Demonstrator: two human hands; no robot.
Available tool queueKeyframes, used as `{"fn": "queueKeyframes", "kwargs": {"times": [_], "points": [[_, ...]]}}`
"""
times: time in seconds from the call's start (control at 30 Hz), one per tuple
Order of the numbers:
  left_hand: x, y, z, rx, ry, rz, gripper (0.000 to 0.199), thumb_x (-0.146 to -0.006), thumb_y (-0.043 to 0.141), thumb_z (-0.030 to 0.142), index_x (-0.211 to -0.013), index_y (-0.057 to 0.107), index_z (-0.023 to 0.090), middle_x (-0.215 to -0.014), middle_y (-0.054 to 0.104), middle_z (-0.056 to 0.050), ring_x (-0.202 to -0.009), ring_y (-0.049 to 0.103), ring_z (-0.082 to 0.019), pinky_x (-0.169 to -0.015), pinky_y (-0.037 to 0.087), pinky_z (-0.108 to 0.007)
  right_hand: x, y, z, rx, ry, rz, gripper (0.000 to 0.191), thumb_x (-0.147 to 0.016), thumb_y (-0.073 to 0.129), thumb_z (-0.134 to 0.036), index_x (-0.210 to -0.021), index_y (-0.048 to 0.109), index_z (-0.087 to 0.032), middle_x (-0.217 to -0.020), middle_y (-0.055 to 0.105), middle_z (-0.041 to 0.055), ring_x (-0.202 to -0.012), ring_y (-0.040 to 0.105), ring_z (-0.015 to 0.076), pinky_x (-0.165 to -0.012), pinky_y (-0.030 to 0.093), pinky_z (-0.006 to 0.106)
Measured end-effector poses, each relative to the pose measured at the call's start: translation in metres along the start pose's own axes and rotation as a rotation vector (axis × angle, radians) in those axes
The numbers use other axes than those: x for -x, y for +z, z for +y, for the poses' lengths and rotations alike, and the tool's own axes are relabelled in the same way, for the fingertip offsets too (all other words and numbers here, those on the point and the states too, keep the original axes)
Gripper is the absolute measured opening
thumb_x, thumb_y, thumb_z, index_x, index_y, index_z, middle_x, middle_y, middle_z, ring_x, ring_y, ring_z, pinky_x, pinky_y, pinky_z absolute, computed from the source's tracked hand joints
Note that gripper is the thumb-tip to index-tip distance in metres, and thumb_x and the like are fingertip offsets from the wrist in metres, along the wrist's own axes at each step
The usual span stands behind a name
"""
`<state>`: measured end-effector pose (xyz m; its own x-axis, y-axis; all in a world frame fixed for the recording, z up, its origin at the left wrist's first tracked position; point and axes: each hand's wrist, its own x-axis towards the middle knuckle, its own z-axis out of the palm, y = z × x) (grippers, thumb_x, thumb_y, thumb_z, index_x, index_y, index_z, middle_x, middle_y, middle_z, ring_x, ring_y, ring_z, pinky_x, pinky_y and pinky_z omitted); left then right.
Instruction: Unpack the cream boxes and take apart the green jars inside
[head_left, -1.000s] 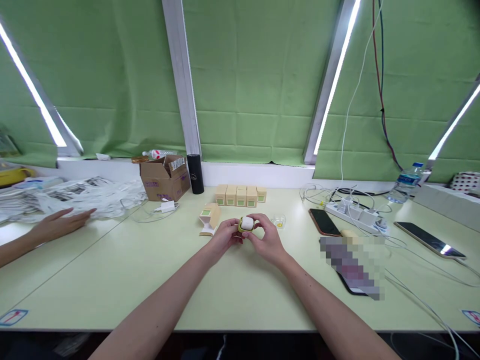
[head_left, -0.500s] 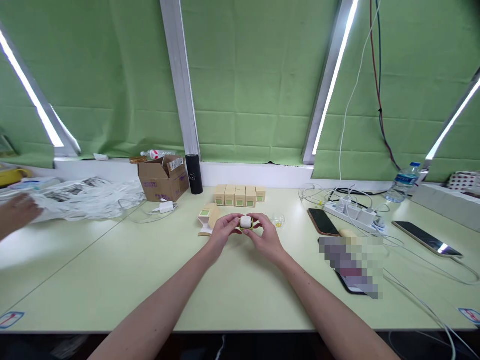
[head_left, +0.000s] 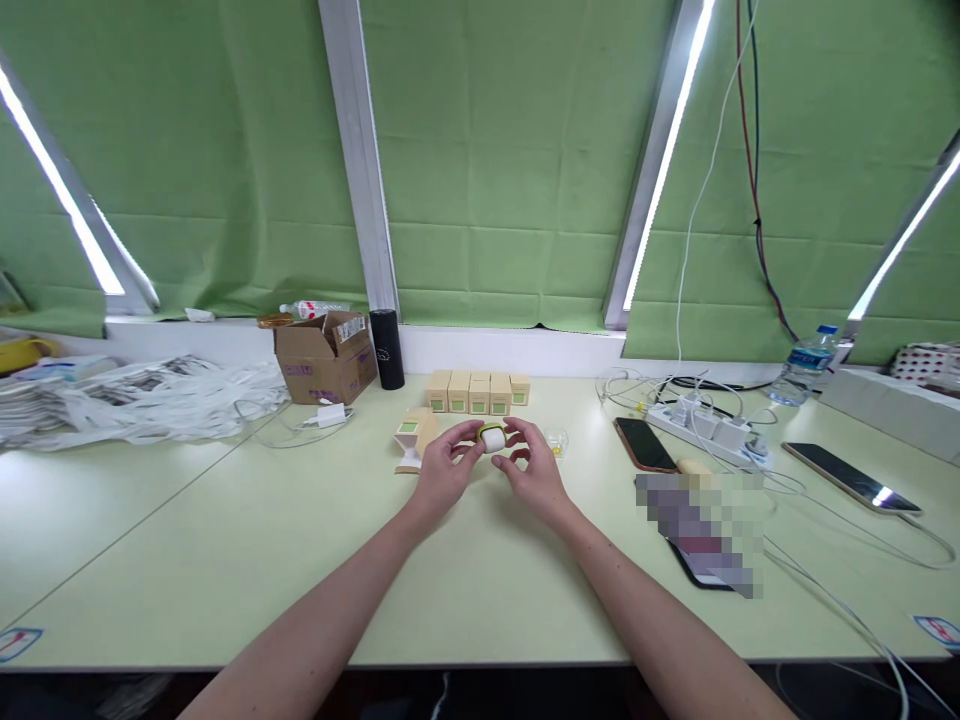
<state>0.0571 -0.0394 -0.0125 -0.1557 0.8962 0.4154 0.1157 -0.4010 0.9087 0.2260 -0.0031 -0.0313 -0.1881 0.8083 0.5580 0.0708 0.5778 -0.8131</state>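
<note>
Between my two hands, above the middle of the table, is a small white and yellow-green item (head_left: pixel 492 438). My left hand (head_left: pixel 447 462) grips its left side with fingers and thumb. The fingertips of my right hand (head_left: pixel 535 466) touch its right side, thumb bent below. Just left of my left hand lies an opened small cardboard box (head_left: pixel 415 430). Behind the hands stands a row of several small tan boxes (head_left: pixel 480 393) with green labels. A small clear plastic piece (head_left: pixel 556 442) with yellow in it lies right of my right hand.
At the back left are a brown carton (head_left: pixel 324 362), a black cylinder (head_left: pixel 387 349), a white charger (head_left: pixel 330 414) and a pile of white strips (head_left: pixel 165 395). On the right are phones (head_left: pixel 643 444), a power strip (head_left: pixel 709 434), loose cables and a water bottle (head_left: pixel 805 368).
The white and yellow-green item has tilted between my hands, its white part now facing lower. Another person's hand at the left edge has gone out of view.
</note>
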Motion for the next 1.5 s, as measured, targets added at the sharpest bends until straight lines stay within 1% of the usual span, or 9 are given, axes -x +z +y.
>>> {"fn": "queueKeyframes", "kwargs": {"times": [0.27, 0.47, 0.57, 0.7, 0.83, 1.07, 1.27, 1.4, 1.5], "points": [[0.008, -0.002, 0.008, -0.369, 0.438, -0.049, 0.026, -0.096, 0.062, 0.025, -0.118, 0.077, 0.027, -0.125, 0.076, -0.010, -0.120, 0.067, -0.029, -0.108, 0.051, -0.049, -0.003, 0.001, -0.001, -0.382, 0.154, -0.042, 0.053, -0.079, 0.082, -0.046, -0.121, 0.058, -0.025, -0.111, 0.066, 0.0057, -0.083, 0.071, 0.0180, -0.080, 0.065, 0.041], [0.010, -0.004, 0.007, -0.399, 0.556, -0.104, 0.029, -0.099, 0.055, 0.021, -0.115, 0.078, 0.029, -0.132, 0.074, -0.009, -0.128, 0.063, -0.029, -0.113, 0.048, -0.053, -0.004, 0.001, -0.003, -0.494, 0.140, -0.111, 0.050, -0.076, 0.087, -0.047, -0.112, 0.061, -0.025, -0.104, 0.071, 0.0047, -0.081, 0.074, 0.0204, -0.082, 0.066, 0.047], [0.010, -0.004, 0.005, -0.452, 0.609, -0.033, 0.031, -0.097, 0.057, 0.019, -0.120, 0.075, 0.029, -0.135, 0.072, -0.010, -0.129, 0.061, -0.030, -0.112, 0.048, -0.053, -0.004, 0.001, -0.005, -0.502, 0.132, -0.098, 0.051, -0.075, 0.087, -0.046, -0.113, 0.061, -0.025, -0.105, 0.072, 0.0049, -0.084, 0.074, 0.0211, -0.084, 0.066, 0.047], [0.010, -0.004, 0.005, -0.556, 0.650, 0.073, 0.038, -0.094, 0.063, 0.017, -0.129, 0.068, 0.027, -0.121, 0.076, -0.011, -0.126, 0.058, -0.032, -0.108, 0.049, -0.053, -0.004, 0.000, -0.005, -0.492, 0.126, -0.074, 0.049, -0.073, 0.088, -0.042, -0.111, 0.062, -0.025, -0.110, 0.072, 0.0065, -0.100, 0.074, 0.0242, -0.089, 0.066, 0.046], [0.009, -0.003, 0.008, -0.583, 0.618, 0.063, 0.033, -0.092, 0.064, 0.018, -0.123, 0.070, 0.027, -0.116, 0.077, -0.010, -0.122, 0.057, -0.033, -0.105, 0.049, -0.054, -0.004, -0.002, -0.004, -0.441, 0.127, -0.064, 0.050, -0.071, 0.088, -0.040, -0.110, 0.061, -0.025, -0.109, 0.071, 0.0062, -0.104, 0.072, 0.0245, -0.090, 0.065, 0.045], [0.006, -0.003, 0.002, -0.538, 0.499, 0.023, 0.030, -0.096, 0.062, 0.026, -0.126, 0.066, 0.026, -0.116, 0.073, -0.011, -0.110, 0.062, -0.029, -0.095, 0.053, -0.045, 0.000, 0.003, -0.006, -0.379, 0.115, -0.031, 0.050, -0.086, 0.076, -0.047, -0.124, 0.052, -0.027, -0.095, 0.070, 0.0018, -0.081, 0.071, 0.0188, -0.078, 0.063, 0.039], [0.005, 0.001, -0.002, -0.291, 0.205, 0.027, 0.034, -0.093, 0.067, 0.034, -0.126, 0.069, 0.024, -0.114, 0.070, -0.011, -0.102, 0.065, -0.023, -0.086, 0.056, -0.035, 0.004, -0.002, -0.003, 0.086, -0.033, -0.056, 0.044, -0.092, 0.068, -0.038, -0.133, 0.053, -0.027, -0.086, 0.065, -0.0002, -0.074, 0.065, 0.0186, -0.072, 0.058, 0.035], [0.004, 0.003, -0.004, -0.196, 0.056, 0.010, 0.033, -0.088, 0.073, 0.036, -0.119, 0.074, 0.024, -0.109, 0.073, -0.009, -0.101, 0.067, -0.023, -0.082, 0.055, -0.032, 0.003, -0.010, -0.003, 0.383, -0.184, 0.000, 0.041, -0.095, 0.066, -0.036, -0.135, 0.059, -0.028, -0.111, 0.062, 0.0088, -0.080, 0.064, 0.0209, -0.065, 0.057, 0.036], [0.005, 0.004, -0.004, -0.202, 0.035, -0.031, 0.032, -0.089, 0.072, 0.037, -0.117, 0.075, 0.024, -0.110, 0.074, -0.009, -0.099, 0.067, -0.023, -0.083, 0.054, -0.033, 0.002, -0.013, -0.004, 0.417, -0.317, -0.080, 0.038, -0.098, 0.061, -0.030, -0.136, 0.060, -0.031, -0.127, 0.058, 0.0117, -0.093, 0.066, 0.0243, -0.069, 0.060, 0.038]]}}
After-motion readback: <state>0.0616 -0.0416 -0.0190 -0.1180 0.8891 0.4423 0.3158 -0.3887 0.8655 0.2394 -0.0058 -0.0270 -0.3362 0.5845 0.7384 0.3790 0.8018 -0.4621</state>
